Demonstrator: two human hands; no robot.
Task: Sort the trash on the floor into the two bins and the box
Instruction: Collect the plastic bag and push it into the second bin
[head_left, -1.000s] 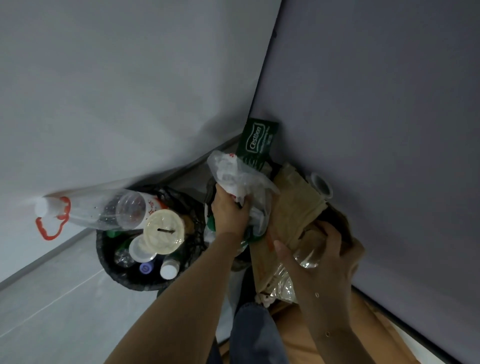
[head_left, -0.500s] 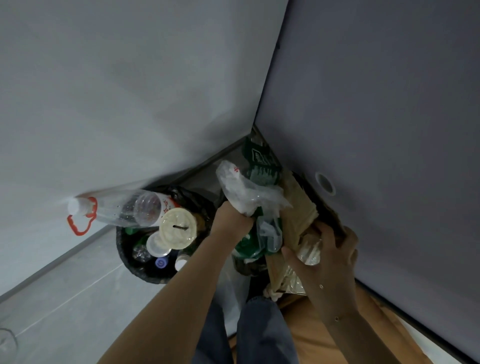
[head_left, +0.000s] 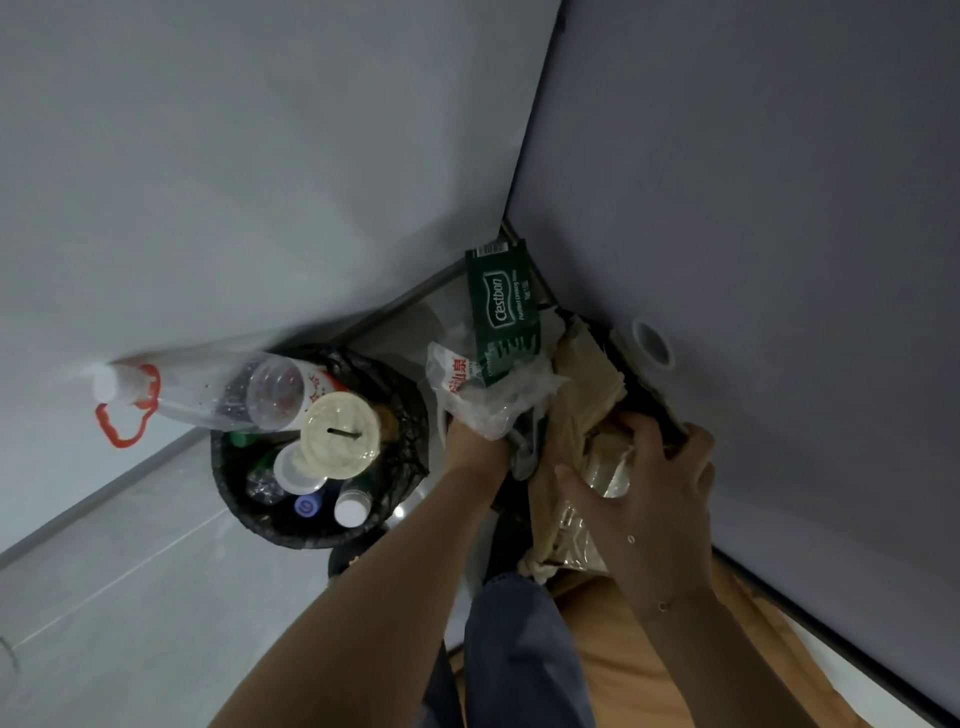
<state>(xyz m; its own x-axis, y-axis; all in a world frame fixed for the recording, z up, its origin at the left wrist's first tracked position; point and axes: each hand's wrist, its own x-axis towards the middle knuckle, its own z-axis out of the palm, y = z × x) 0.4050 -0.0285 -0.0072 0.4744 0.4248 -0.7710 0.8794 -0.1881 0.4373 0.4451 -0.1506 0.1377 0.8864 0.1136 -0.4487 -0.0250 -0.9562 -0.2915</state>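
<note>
Two hands in view. The left hand has its fingers curled around a crumpled clear plastic wrapper; red print shows on the wrapper's upper left. The right hand has its fingers bent over a wad of tan paper, with a shiny clear plastic bag under the palm. Whether it grips or only presses, I cannot tell.

At 12 o'clock from the left hand one green wrapper with white lettering stands up above the clear wrapper. At 1 o'clock from the right hand one roll with a grey ring end lies against the dark wall.

At 9 o'clock from the left hand stands one black mesh bin, filled past its rim. On top: one large clear bottle on its side with a white cap and a red loop handle, and one round cream lid with a slot. Below these I count three small caps, two white and one blue; the remaining contents are too dark to count.

The heap under the hands sits in the corner where the light wall meets the dark wall. Open grey floor lies at 7 o'clock. A jeans leg and orange-brown cardboard fill the 6 o'clock side.
</note>
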